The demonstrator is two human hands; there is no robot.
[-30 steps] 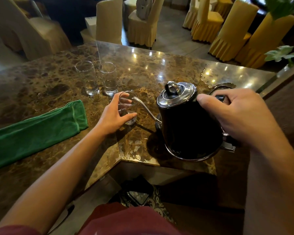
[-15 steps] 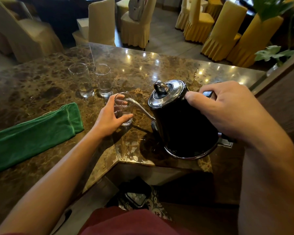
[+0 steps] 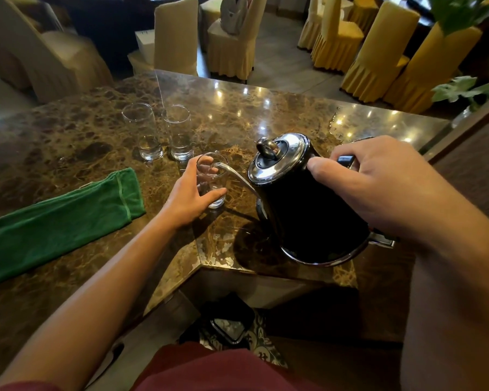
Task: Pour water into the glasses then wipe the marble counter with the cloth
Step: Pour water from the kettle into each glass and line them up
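Three glasses, one kettle, one cloth on marble

Nearest: black kettle, tilted, its handle gripped by the right hand; the thin spout reaches over the rim of the near glass. Left hand curls round that glass, which stands on the marble counter. Left of it: green cloth, folded, lying flat. Behind: two glasses, side by side, a little water in each. Beyond the counter: covered chairs.
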